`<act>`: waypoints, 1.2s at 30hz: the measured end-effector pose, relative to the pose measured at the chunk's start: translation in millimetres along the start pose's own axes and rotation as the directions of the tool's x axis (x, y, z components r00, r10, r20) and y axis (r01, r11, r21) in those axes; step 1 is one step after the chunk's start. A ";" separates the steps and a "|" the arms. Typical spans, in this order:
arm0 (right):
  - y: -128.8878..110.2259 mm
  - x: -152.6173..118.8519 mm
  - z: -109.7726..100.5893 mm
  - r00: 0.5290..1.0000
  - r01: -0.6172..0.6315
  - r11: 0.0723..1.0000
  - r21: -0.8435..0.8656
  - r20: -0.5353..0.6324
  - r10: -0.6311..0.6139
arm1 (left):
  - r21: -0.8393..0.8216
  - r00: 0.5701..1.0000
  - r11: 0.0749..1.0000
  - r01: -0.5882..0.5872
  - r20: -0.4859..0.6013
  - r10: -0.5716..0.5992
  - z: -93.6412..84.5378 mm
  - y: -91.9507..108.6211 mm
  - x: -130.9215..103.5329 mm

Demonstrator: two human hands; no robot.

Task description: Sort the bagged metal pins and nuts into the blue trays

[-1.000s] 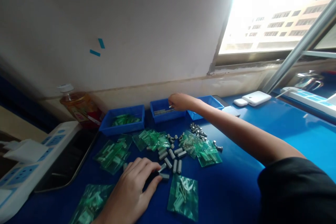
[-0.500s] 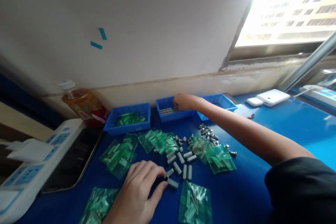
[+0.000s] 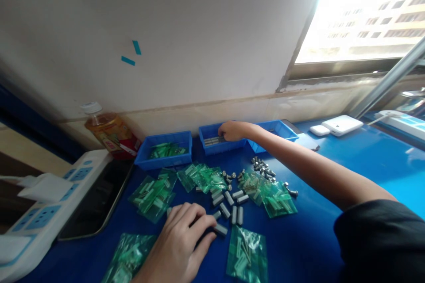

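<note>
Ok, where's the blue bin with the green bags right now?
In the head view, the bin with the green bags stands left of centre by the wall, between the bottle and the middle bin, which the right hand reaches into.

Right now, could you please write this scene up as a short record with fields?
Left hand: fingers at the end of a grey cylinder; grip unclear
Right hand: at the middle blue tray; grip unclear
Left blue tray: green bags
On the table: screws, more grey cylinders, other green bags
Left side: power strip, dark-screened device, bottle
</note>
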State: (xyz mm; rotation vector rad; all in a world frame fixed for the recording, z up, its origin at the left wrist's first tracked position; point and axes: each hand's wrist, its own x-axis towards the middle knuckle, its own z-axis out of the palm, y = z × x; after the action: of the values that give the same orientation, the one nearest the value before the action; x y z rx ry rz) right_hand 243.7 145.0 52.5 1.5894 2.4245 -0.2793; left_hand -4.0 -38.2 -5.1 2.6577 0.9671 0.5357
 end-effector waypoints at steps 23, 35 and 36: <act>-136.1 -159.0 97.9 0.661 0.464 0.885 0.053 -0.685 -0.306 | -0.253 0.981 0.963 0.092 -0.143 -0.131 0.8 14.3 2.0; -146.4 -154.8 99.8 0.660 0.436 0.770 0.466 -0.747 0.079 | -0.315 0.961 0.949 -0.009 -0.264 -0.079 -4.7 12.0 -2.7; -147.3 -156.6 101.1 0.667 0.439 0.767 0.469 -0.742 0.072 | -0.335 0.965 0.942 -0.009 -0.249 -0.080 -4.2 12.9 -2.6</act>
State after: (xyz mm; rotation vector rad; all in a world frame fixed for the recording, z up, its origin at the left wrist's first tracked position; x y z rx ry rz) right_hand 177.6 -78.5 6.6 1.9686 3.4154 -0.6513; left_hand -0.4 -49.0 2.8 2.3004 0.8959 0.9664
